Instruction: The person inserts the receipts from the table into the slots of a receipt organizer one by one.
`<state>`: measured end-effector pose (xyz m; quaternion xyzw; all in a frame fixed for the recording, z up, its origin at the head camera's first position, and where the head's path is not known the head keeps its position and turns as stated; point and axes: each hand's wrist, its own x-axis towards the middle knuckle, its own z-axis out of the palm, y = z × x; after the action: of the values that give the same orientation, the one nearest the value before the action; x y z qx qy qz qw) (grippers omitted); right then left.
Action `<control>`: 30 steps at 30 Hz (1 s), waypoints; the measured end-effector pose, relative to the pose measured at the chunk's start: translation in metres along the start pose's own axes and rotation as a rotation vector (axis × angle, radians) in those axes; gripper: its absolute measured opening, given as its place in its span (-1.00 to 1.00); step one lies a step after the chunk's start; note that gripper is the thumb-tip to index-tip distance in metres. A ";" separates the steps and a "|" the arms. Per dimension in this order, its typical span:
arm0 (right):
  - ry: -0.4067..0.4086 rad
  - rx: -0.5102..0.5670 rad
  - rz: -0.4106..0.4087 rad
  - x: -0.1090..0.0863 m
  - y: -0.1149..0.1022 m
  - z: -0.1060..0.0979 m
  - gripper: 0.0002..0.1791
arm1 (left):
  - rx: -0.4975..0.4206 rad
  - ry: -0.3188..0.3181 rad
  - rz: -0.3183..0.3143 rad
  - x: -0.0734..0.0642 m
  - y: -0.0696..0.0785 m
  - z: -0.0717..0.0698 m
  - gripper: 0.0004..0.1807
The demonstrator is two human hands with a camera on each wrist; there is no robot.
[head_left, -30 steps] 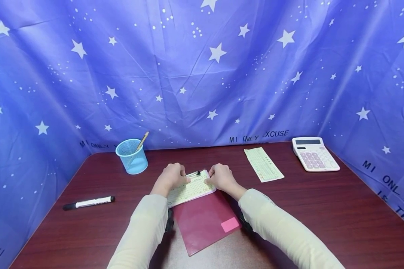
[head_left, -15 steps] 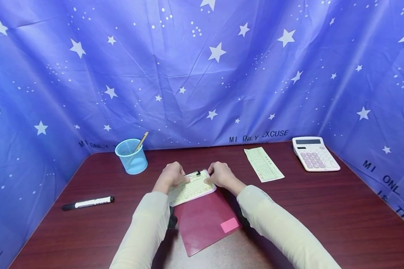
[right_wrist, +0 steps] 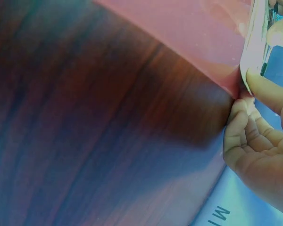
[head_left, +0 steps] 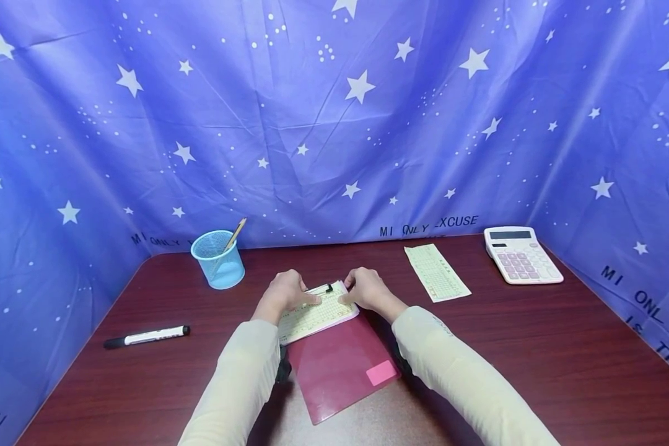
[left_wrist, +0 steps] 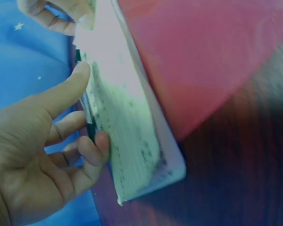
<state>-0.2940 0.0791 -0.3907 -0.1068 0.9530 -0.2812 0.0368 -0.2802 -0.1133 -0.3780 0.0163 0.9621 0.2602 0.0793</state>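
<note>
A stack of pale yellow printed forms [head_left: 320,316] lies over the far end of a dark red folder [head_left: 340,365] with a pink label. Along its far edge runs a thin fastener with a black end piece [head_left: 329,288]. My left hand [head_left: 286,294] grips this edge, thumb on top beside the fastener and fingers curled at the back, as the left wrist view shows. My right hand [head_left: 368,291] pinches the right-hand far corner between thumb and fingers. In the right wrist view the forms [right_wrist: 255,47] stand edge-on, with a red folder corner [right_wrist: 226,80] just under the pinch.
A blue mesh pen cup [head_left: 220,260] with a pencil stands at the back left, and a black-and-white marker [head_left: 153,336] lies nearer me. One loose form [head_left: 437,272] and a white calculator [head_left: 523,255] lie to the right. A blue star-printed curtain [head_left: 334,124] closes off the back and sides.
My left thumb has slid slightly right along the fastener's edge. The right hand keeps its pinch on the corner, and the folder and forms have barely shifted.
</note>
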 end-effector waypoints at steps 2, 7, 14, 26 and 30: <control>0.001 -0.002 -0.001 0.000 0.000 0.000 -0.70 | 0.025 0.024 0.045 0.000 -0.002 0.002 -0.64; 0.003 -0.018 -0.015 0.000 0.000 0.000 -0.71 | 0.087 0.065 0.151 0.001 -0.008 0.005 -0.67; 0.008 -0.030 -0.027 -0.001 0.000 0.001 -0.71 | 0.143 0.097 0.182 0.003 -0.007 0.008 -0.68; 0.009 -0.063 -0.040 -0.001 -0.001 0.002 -0.71 | 0.014 0.118 0.008 -0.005 0.003 0.005 -0.68; 0.007 -0.065 -0.033 -0.001 0.001 0.003 -0.72 | 0.009 0.103 -0.001 -0.005 0.003 0.006 -0.69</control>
<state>-0.2932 0.0783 -0.3933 -0.1227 0.9598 -0.2512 0.0255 -0.2743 -0.1080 -0.3809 0.0028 0.9661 0.2563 0.0295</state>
